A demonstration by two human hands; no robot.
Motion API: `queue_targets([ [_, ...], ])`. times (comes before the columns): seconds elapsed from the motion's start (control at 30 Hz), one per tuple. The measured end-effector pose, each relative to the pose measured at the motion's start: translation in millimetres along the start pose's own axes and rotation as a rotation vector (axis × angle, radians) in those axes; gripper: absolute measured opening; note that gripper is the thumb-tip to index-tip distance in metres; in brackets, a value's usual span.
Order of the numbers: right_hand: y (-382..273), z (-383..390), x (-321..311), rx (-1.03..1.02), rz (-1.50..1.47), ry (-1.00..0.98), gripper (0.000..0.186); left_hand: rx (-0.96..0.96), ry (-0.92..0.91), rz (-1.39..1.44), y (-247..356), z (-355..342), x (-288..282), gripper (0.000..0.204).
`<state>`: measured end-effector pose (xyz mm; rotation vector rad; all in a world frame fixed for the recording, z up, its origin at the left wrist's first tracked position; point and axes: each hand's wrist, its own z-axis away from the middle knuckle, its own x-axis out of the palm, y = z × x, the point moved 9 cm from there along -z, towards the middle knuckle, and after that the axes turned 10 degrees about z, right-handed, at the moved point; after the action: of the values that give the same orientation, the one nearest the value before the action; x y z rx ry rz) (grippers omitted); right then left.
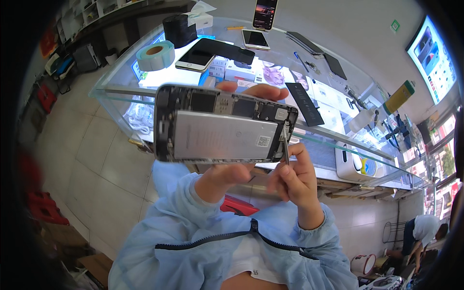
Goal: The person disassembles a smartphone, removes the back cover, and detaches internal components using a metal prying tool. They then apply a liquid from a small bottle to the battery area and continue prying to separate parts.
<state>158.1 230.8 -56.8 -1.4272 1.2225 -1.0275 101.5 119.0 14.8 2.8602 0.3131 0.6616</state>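
An opened phone is held up above the near edge of the counter, its inside facing me. A long silver battery fills much of its frame. My left hand is closed around the phone, with the thumb side below and fingertips showing over the far edge. In my right hand, a slim metal tool is pinched between thumb and fingers. Its tip reaches the phone's right end, beside the battery. I cannot tell whether the tool is tweezers or a pry stick.
The glass counter bears a white-faced phone, a label roll, a black roll and a black battery. Farther back stands a lit phone. Rightward are a yellow bottle, a white bin and a bending person.
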Motion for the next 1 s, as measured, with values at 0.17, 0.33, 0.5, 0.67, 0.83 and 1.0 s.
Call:
queue_targets([
  [0.17,1.7,4.2,-9.7,-0.062,0.022,0.124,0.03,0.071,-0.104,-0.18,9.2,4.9,10.2,0.105],
  [0.33,-1.6,9.2,-10.2,-0.164,0.051,0.317,0.025,0.132,-0.165,-0.319,19.6,4.7,18.6,0.099],
  [0.5,-9.4,14.9,-26.7,-0.212,0.31,0.41,0.02,0.183,-0.066,-0.364,31.6,0.8,13.5,0.094],
  [0.67,-26.4,23.9,-47.3,-0.286,0.667,0.535,0.012,0.227,-0.088,-0.492,40.9,-2.4,14.7,0.09],
  [0.83,-41.7,33.9,-68.2,-0.4,0.892,0.661,0.01,0.184,-0.056,-0.486,41.2,0.6,13.3,0.088],
  [1.0,-44.1,41.7,-101.6,-0.355,0.824,0.758,0.015,0.255,0.059,-0.371,50.0,1.6,4.7,0.09],
])
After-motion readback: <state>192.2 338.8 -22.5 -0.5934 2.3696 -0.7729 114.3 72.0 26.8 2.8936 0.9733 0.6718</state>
